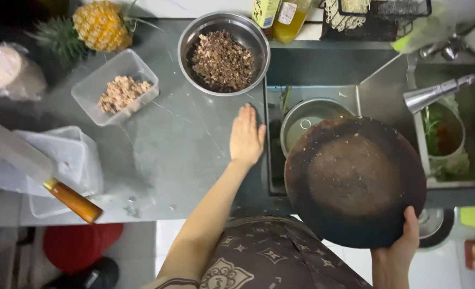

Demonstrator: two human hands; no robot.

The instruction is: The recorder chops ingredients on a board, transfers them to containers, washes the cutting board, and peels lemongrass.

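My right hand (400,243) grips the near rim of a round, dark wooden chopping board (354,179), held tilted over the sink (350,69). The board's face is wet and stained brown. My left hand (246,136) lies flat, fingers together, on the grey countertop (178,150) at the sink's left edge, holding nothing. Just beyond it stands a steel bowl (223,53) full of chopped brown bits. A steel pot (304,120) sits in the sink, partly hidden behind the board.
A clear plastic box (114,86) of chopped bits and a pineapple (99,25) are at back left. A cleaver (37,168) with a wooden handle rests on plastic lids (74,155). A tap spout (441,91) reaches over the sink's right basin. Bottles stand at the back.
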